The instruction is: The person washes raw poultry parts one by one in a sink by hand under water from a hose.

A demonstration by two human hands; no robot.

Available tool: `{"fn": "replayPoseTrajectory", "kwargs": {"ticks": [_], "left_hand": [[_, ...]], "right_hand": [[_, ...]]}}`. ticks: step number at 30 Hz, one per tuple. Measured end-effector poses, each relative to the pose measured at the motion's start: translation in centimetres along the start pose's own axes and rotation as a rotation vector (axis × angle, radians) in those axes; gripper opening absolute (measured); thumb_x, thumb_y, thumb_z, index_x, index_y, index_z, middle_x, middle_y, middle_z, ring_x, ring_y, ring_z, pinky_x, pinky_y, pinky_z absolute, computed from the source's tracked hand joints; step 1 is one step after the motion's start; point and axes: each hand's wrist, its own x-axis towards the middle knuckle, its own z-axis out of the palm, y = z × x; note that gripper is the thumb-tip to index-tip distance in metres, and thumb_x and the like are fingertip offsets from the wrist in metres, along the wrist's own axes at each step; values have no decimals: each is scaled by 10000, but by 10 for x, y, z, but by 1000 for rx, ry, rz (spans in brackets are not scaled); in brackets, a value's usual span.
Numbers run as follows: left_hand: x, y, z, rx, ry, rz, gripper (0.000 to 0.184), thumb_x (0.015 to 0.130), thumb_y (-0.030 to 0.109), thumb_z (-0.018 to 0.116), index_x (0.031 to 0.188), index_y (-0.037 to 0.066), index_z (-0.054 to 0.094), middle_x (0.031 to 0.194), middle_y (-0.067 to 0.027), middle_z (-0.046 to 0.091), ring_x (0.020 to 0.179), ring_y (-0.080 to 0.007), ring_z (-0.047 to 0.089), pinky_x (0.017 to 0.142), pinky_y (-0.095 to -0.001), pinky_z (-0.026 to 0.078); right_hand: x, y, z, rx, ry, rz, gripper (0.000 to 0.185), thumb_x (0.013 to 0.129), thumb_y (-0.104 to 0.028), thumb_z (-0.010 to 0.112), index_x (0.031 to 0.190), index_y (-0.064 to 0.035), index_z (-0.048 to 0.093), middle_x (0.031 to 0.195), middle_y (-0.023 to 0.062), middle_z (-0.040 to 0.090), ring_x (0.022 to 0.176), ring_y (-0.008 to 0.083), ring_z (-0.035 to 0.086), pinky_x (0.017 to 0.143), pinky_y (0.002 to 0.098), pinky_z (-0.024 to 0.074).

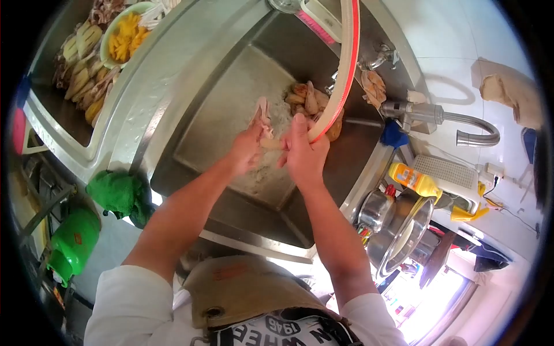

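Inside the steel sink point(199, 132), my left hand point(247, 149) is closed on a pale raw poultry piece point(262, 115), its upper end sticking up past my fingers. My right hand point(306, 151) grips the end of a beige hose point(348, 63) with a red stripe, thumb along the top. The hose end points toward the poultry piece, and the sink floor below looks wet. Behind my right hand lies a pile of raw poultry pieces point(310, 99), partly hidden by the hand and hose.
More poultry pieces point(86, 69) and a bowl point(105, 49) of yellow pieces fill the left basin. A curved faucet point(479, 135), yellow bottle point(415, 180) and metal bowls point(404, 236) stand right. A green cloth point(118, 193) hangs near a green gas cylinder point(75, 242).
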Motion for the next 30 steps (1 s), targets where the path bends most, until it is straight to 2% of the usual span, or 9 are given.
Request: {"fn": "replayPoseTrajectory", "kwargs": {"ticks": [3,6,8,15,21,23,27,29,30], "left_hand": [[18,-15,4,508,68,480,409,929,431,558,1160,98,501,895,-60,522,691,-138,491,574,-334,463],[-10,12,19,531,-46,236,391,905,323,582,1194,86,468,975,-65,524,828,-170,520,682,-373,503],[0,-1,1,82,-215,-57,374,888,240,578,1204,82,457,971,-54,527,863,-189,519,711,-403,512],[-20,17,17,461,111,130,223,891,222,553,1049,67,527,898,-70,537,801,-211,559,679,-415,549],[6,-10,-6,446,16,331,167,900,206,538,984,61,527,848,-63,537,752,-194,570,641,-368,528],[-16,14,27,116,226,106,173,883,169,543,1018,60,541,842,-59,539,692,-174,561,579,-321,489],[13,-11,-6,-230,17,-24,196,839,110,542,1028,60,549,777,-45,534,669,-148,535,515,-296,400],[21,-17,-15,-385,32,-131,206,820,85,541,1024,66,550,750,-46,539,651,-139,521,501,-294,364],[16,-13,-14,-92,17,-48,198,822,99,548,1014,50,550,744,-50,546,644,-137,518,503,-294,367]], "right_hand": [[1,-9,0,39,85,-21,409,961,-367,550,738,-29,493,609,41,494,440,110,457,328,278,405],[-2,11,-3,-37,-85,18,408,959,-369,554,739,-31,497,608,35,487,445,104,456,330,271,403],[2,5,-10,-72,-75,-9,414,961,-375,551,731,-35,498,603,33,486,438,100,451,332,265,404],[-2,-5,-3,4,-60,-21,419,968,-361,545,734,-18,492,607,46,502,427,104,455,333,259,402],[0,3,3,17,-36,10,386,971,-333,539,764,-9,503,606,52,503,421,110,455,333,261,399],[5,3,-3,12,41,-14,376,970,-320,540,765,-7,513,609,55,508,423,113,458,326,264,397],[8,20,-8,-99,-165,53,373,960,-337,554,769,-22,495,617,49,506,448,114,472,324,267,400],[13,8,-11,-58,-37,51,381,958,-341,555,748,-32,481,610,46,504,446,113,469,324,270,398],[16,1,-10,-37,24,52,386,957,-343,555,737,-37,474,607,44,503,445,112,467,324,271,396]]}}
